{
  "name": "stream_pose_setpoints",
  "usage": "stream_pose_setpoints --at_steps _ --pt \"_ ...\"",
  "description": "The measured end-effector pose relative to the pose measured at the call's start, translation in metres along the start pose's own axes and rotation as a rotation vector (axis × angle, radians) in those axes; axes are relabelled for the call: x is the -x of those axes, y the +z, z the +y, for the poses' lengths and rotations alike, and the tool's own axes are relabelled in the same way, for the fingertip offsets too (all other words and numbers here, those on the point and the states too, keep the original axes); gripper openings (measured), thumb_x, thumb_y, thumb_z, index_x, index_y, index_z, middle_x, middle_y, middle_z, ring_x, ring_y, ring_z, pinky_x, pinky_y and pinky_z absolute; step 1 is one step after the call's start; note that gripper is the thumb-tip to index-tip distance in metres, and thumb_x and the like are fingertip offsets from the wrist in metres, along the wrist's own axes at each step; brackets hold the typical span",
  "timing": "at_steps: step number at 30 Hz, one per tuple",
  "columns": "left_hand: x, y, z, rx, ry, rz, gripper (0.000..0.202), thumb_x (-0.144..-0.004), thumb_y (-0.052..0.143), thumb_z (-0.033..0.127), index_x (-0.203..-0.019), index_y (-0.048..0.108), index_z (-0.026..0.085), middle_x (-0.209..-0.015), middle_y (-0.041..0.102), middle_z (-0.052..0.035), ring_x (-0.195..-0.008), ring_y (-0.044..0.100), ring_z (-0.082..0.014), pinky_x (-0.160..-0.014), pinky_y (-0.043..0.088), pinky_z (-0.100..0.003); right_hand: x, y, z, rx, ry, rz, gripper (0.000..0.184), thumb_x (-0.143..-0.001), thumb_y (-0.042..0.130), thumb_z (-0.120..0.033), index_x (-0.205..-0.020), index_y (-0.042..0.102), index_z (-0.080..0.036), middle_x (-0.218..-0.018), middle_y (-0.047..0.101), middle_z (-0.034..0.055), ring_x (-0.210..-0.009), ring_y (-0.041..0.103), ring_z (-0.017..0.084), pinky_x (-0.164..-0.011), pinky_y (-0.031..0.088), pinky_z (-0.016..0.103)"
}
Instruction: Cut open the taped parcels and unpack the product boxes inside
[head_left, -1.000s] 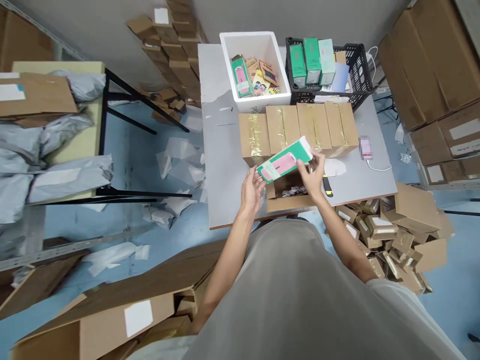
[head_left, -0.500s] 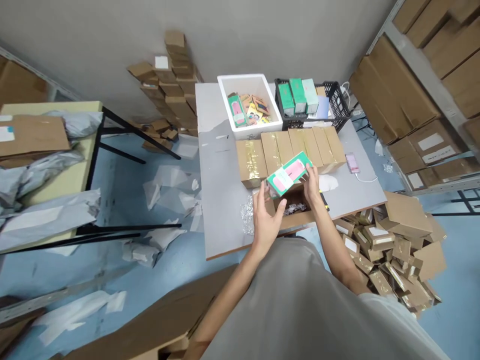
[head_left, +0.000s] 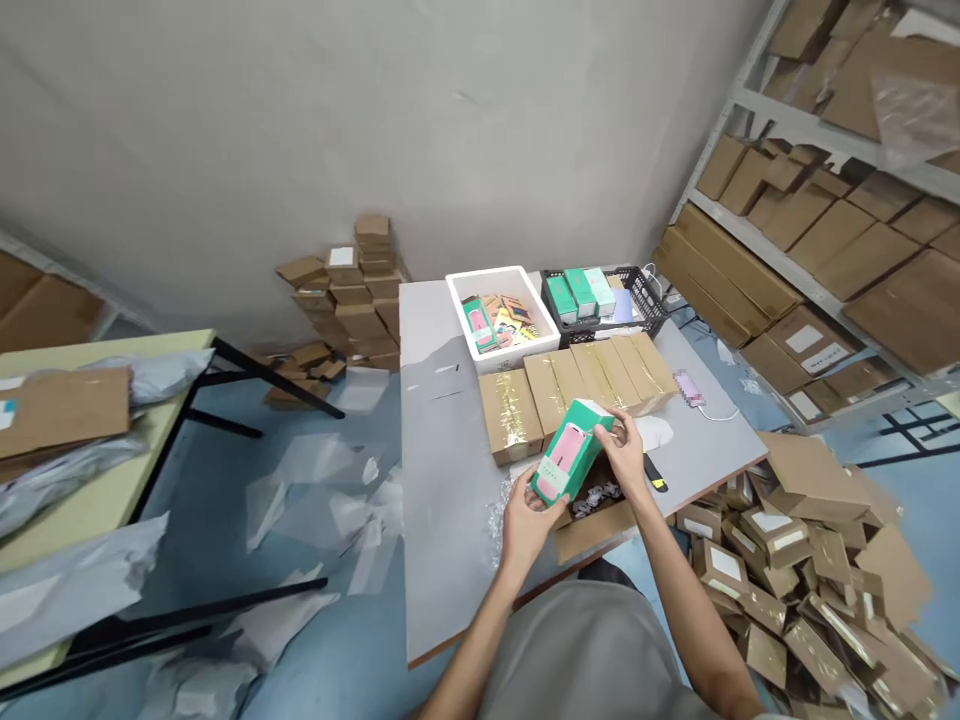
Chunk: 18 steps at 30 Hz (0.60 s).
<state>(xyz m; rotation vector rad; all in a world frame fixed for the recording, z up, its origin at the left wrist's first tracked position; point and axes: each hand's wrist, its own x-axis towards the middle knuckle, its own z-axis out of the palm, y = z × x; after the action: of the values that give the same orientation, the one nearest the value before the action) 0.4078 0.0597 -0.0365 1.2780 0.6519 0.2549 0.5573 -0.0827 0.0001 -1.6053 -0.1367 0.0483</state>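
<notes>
Between my two hands is a green and pink product box (head_left: 568, 455), tilted with its upper end towards the back right. My left hand (head_left: 527, 515) grips its lower end, and my right hand (head_left: 624, 447) has its fingers on the upper right end. Below it an open cardboard carton (head_left: 596, 535) shows crumpled packing inside, partly hidden by the box and my hands. Clear bubble wrap (head_left: 496, 515) lies left of my left hand. A black and yellow box cutter (head_left: 655, 472) rests on the table right of my right forearm.
Several taped cardboard boxes (head_left: 511, 415) stand in a row on the grey table (head_left: 442, 500). Behind them are a white foam bin (head_left: 517, 358) and a black crate (head_left: 645, 300) with green boxes. A phone (head_left: 688, 388) lies right. Flattened cartons (head_left: 787, 560) heap on the floor.
My hands have turned the green box more upright, showing its side and top end. The view has tilted up, so the table sits lower in the picture.
</notes>
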Motion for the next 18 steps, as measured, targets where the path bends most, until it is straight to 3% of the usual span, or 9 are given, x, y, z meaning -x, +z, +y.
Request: stream_pose_setpoints --at_steps 3,6,8,10,13,18 --pt "-0.004 0.013 0.012 0.135 -0.053 -0.150 0.075 -0.065 0.104 0.043 -0.130 0.072 0.023 -0.136 0.081 -0.0146 -0.114 0.083 -0.0312 -0.105 0.067 -0.048 0.014 -0.011 0.004 -0.064 0.036 -0.080 0.073 -0.085 0.092 -0.070 -0.139 0.070 -0.027 -0.147 0.076 0.0164 -0.125 0.079 0.033 -0.106 0.067 0.047" --pt "-0.012 0.035 0.021 0.195 -0.060 -0.222 0.074 -0.069 0.105 0.048 -0.130 0.072 0.023 -0.136 0.081 -0.0143 -0.118 0.083 -0.0303 -0.110 0.066 -0.047 0.031 -0.032 0.013 -0.098 0.088 -0.163 0.070 -0.086 0.094 -0.068 -0.139 0.072 -0.029 -0.144 0.079 0.0133 -0.130 0.079 0.033 -0.113 0.065 0.048" --pt "-0.020 0.051 0.026 0.197 -0.075 -0.256 0.074 -0.068 0.106 0.050 -0.128 0.072 0.023 -0.132 0.082 -0.0136 -0.116 0.083 -0.0297 -0.110 0.066 -0.047 0.040 -0.047 0.019 -0.124 0.125 -0.201 0.070 -0.087 0.094 -0.065 -0.143 0.072 -0.029 -0.143 0.080 0.0116 -0.127 0.080 0.031 -0.108 0.069 0.045" --pt "-0.028 0.068 0.028 0.185 -0.088 -0.278 0.075 -0.067 0.108 0.051 -0.126 0.072 0.023 -0.127 0.083 -0.0125 -0.115 0.084 -0.0294 -0.109 0.067 -0.046 0.041 -0.060 0.023 -0.156 0.163 -0.229 0.073 -0.088 0.094 -0.064 -0.149 0.072 -0.030 -0.145 0.080 0.0109 -0.121 0.082 0.030 -0.092 0.073 0.040" --pt "-0.046 0.097 0.032 0.166 -0.072 -0.301 0.077 -0.067 0.108 0.053 -0.128 0.071 0.023 -0.127 0.083 -0.0127 -0.113 0.085 -0.0296 -0.104 0.069 -0.044 0.024 -0.074 0.022 -0.199 0.187 -0.235 0.076 -0.090 0.091 -0.065 -0.156 0.071 -0.032 -0.152 0.078 0.0097 -0.112 0.083 0.029 -0.075 0.073 0.035" --pt "-0.096 0.167 0.048 0.106 0.023 -0.282 0.084 -0.075 0.103 0.062 -0.140 0.066 0.025 -0.133 0.081 -0.0153 -0.106 0.085 -0.0294 -0.083 0.073 -0.039 -0.053 -0.095 0.011 -0.232 0.118 -0.175 0.077 -0.092 0.086 -0.071 -0.155 0.074 -0.030 -0.142 0.083 0.0112 -0.110 0.085 0.030 -0.089 0.074 0.042"
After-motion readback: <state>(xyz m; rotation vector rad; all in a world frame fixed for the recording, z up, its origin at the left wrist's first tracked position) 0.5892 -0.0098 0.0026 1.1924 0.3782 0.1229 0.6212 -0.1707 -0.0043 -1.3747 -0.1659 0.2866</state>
